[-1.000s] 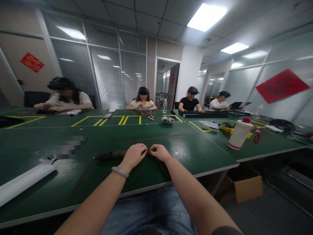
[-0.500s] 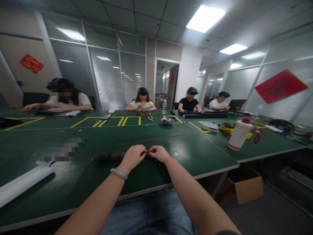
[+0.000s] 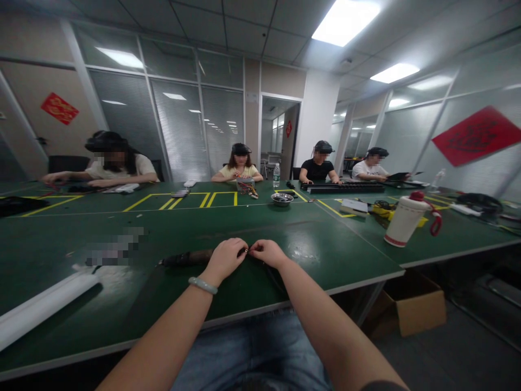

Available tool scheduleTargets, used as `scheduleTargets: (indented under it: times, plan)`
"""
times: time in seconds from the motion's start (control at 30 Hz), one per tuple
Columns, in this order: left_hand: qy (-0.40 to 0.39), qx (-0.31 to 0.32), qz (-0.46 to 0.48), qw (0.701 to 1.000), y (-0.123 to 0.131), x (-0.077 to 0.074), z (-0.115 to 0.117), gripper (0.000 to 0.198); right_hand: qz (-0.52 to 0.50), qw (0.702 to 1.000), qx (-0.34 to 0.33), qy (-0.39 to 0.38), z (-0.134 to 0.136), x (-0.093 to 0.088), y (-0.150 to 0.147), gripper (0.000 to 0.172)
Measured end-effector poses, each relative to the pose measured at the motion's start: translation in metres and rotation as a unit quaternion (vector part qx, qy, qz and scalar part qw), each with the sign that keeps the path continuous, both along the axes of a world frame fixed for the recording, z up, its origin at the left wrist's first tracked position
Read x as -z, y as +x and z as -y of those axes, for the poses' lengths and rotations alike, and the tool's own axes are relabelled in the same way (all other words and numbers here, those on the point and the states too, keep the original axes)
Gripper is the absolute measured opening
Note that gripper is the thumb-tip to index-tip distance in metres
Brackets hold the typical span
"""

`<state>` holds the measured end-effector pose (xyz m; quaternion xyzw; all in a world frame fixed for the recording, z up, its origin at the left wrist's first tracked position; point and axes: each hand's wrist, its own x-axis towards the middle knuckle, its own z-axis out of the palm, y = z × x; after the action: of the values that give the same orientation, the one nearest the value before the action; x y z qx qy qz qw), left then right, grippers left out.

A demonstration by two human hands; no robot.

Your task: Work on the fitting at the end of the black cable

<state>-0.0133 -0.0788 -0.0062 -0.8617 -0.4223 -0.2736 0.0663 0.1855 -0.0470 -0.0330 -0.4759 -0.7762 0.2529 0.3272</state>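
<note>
A dark, pen-shaped electric screwdriver (image 3: pixel 187 258) lies across the green table, its thin tip pointing left. My left hand (image 3: pixel 228 258), with a pale bangle at the wrist, covers its rear end, fingers closed around it. Opposite, the fingertips of my right hand (image 3: pixel 266 253) are pinched at the end of a dark cable (image 3: pixel 275 278), which curves down toward the table's front edge. Between the two hands a small shiny bit shows where the fingertips nearly meet. Exactly how cable and tool join there is hidden by the fingers.
A long white bar (image 3: pixel 49 309) lies at left beside a blurred-out item. A white tumbler (image 3: pixel 407 220) with a red lid stands at right. Farther back are a metal bowl (image 3: pixel 282 200), a water bottle (image 3: pixel 277 175) and several seated people. A cardboard box (image 3: pixel 421 312) sits below the table.
The view has turned slightly left, so everything sits a little farther right. My hands keep almost the same pose at the screwdriver's rear end. At far right, a person's dark laptop-like panel looks tilted lower.
</note>
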Motion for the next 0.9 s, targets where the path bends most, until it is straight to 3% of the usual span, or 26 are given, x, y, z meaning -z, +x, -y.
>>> scheduleTargets:
  times: [0.3, 0.9]
  plan:
    - [-0.028, -0.03, -0.006, 0.999, -0.0002, 0.0007, -0.0012, 0.013, 0.008, 1.0, 0.002, 0.005, -0.0039, 0.0035, -0.0007, 0.02]
    - [-0.025, -0.011, -0.002, 1.0, -0.0025, 0.001, -0.0013, 0.014, -0.001, 1.0, -0.001, -0.001, -0.0068, 0.0075, -0.0001, 0.02]
